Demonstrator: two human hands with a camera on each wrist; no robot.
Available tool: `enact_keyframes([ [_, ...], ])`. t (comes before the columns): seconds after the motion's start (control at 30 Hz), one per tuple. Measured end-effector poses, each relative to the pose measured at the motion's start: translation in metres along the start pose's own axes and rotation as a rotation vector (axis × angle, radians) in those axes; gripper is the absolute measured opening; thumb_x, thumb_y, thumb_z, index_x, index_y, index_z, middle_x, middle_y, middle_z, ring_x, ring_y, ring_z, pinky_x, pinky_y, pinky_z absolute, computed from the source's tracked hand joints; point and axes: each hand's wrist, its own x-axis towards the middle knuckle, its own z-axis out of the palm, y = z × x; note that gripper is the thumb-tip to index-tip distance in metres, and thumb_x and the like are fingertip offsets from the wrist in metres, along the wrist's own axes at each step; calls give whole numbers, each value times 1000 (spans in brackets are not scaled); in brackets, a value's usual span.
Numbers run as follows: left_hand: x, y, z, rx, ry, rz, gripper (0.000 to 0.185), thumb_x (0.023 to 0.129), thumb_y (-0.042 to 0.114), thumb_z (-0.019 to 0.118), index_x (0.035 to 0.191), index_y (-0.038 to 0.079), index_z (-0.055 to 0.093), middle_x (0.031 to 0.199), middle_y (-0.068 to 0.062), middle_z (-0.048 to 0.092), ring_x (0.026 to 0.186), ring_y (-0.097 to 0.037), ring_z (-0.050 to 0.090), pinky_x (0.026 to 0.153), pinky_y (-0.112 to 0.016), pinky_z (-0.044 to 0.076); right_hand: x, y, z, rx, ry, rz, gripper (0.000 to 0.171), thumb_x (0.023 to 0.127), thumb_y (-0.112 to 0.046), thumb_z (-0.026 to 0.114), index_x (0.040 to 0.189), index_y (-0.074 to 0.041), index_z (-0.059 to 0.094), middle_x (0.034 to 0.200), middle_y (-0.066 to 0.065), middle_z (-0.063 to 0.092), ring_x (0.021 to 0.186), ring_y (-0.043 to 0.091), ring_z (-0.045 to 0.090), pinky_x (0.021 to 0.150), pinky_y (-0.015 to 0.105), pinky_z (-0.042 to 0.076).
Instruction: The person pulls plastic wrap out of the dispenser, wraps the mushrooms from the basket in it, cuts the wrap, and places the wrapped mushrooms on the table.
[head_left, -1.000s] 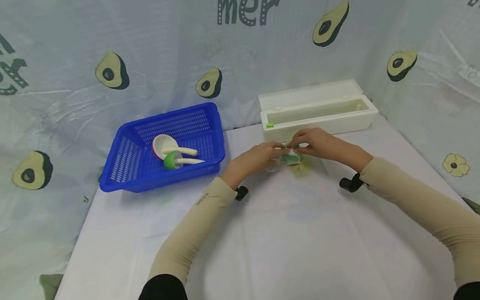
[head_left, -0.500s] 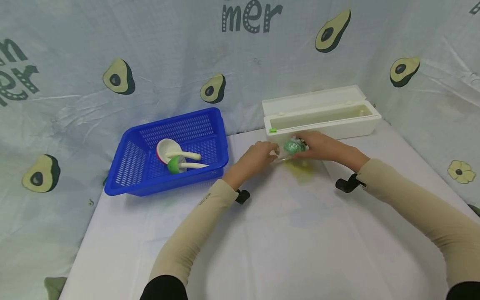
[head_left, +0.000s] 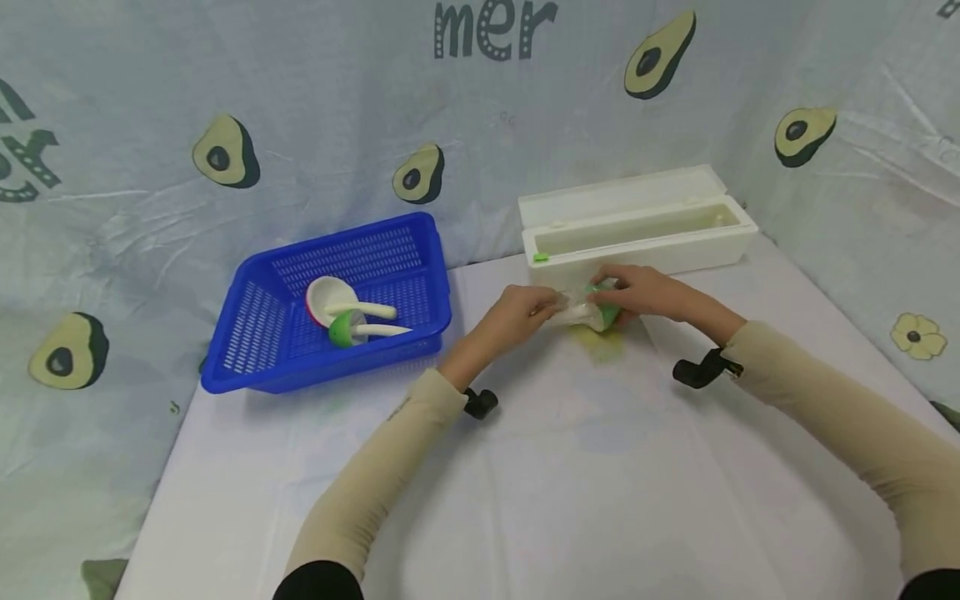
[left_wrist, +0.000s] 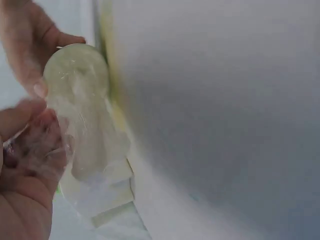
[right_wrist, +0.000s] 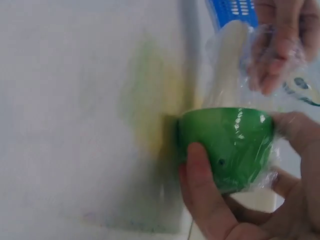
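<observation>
Right hand (right_wrist: pixel 235 200) curls around green bowl end of film-wrapped spoon (right_wrist: pixel 227 155), mid-table near white box (head_left: pixel 637 229). Left hand (head_left: pixel 517 310) pinches film at handle end. Spoon handle blurred under clear film (left_wrist: pixel 85 135); left fingertips partly hidden.

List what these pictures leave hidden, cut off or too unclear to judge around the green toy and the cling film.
- Head view: the green-capped toy mushroom wrapped in clear cling film is largely covered by the right hand.
- Left wrist view: the cap's green colour is washed out by film; the left hand is cut by the frame edge.
- Right wrist view: the pale stem blurs behind film.
- Head view: the long white dispenser box hides its contents behind its front wall.
</observation>
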Motion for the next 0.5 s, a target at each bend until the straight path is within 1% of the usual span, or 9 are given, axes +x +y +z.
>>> enact_keyframes([
  [0.07, -3, -2, 1, 94, -57, 126, 20, 101, 8, 63, 116, 2, 75, 119, -11, 73, 109, -21, 69, 93, -25, 52, 2, -4, 0, 22, 6, 20, 55, 101, -46, 61, 138, -8, 51, 121, 24, 65, 86, 29, 75, 87, 46, 57],
  [0.13, -5, -3, 2, 195, -117, 226, 22, 100, 5, 63, 119, 1, 74, 129, -12, 69, 122, -23, 64, 103, -26, 48, 3, -8, -2, 28, 7, 39, 52, 101, -44, 62, 136, -6, 51, 119, 25, 65, 86, 30, 75, 86, 46, 58],
  [0.17, -5, -4, 4, 247, -137, 271, 22, 100, 3, 63, 118, 1, 74, 130, -13, 68, 122, -24, 63, 104, -26, 47, 4, -10, -2, 23, 9, 50, 52, 101, -44, 62, 135, -6, 51, 118, 24, 65, 85, 30, 75, 86, 45, 58],
  [0.23, -5, -5, 8, 381, -161, 322, 22, 100, 1, 61, 117, 3, 75, 130, -15, 65, 121, -28, 61, 104, -28, 47, 5, -12, -3, 16, 8, 65, 51, 101, -43, 62, 134, -5, 52, 116, 23, 65, 83, 30, 75, 86, 44, 58],
  [0.3, -4, -4, 14, 553, -150, 364, 22, 101, 0, 59, 113, 6, 76, 126, -12, 62, 115, -28, 59, 100, -30, 47, 6, -13, -3, 16, 14, 78, 49, 101, -41, 62, 133, -5, 53, 113, 22, 64, 81, 29, 76, 83, 42, 59],
  [0.37, -2, -3, 19, 721, -142, 383, 23, 101, -2, 58, 111, 7, 76, 121, -10, 58, 106, -26, 56, 92, -32, 50, 7, -13, -1, 20, 19, 82, 47, 101, -41, 62, 130, -4, 55, 108, 19, 64, 79, 28, 75, 80, 39, 59],
  [0.4, -2, -1, 21, 796, -152, 379, 24, 102, -1, 55, 112, 7, 75, 120, -8, 56, 103, -25, 55, 88, -32, 50, 8, -13, 0, 26, 22, 86, 46, 101, -40, 62, 128, -4, 55, 105, 18, 64, 79, 28, 75, 77, 38, 60],
  [0.43, -2, 1, 23, 859, -170, 372, 25, 103, -1, 53, 115, 6, 74, 119, -7, 54, 102, -24, 55, 86, -32, 51, 8, -14, 1, 28, 26, 86, 45, 101, -40, 62, 126, -4, 56, 104, 17, 64, 78, 27, 75, 75, 37, 60],
  [0.5, -2, 5, 24, 890, -228, 333, 26, 105, 1, 49, 119, 2, 70, 118, -7, 53, 99, -22, 55, 84, -32, 52, 9, -15, 2, 38, 31, 91, 44, 101, -41, 63, 123, -3, 56, 102, 16, 63, 77, 26, 75, 74, 37, 60],
])
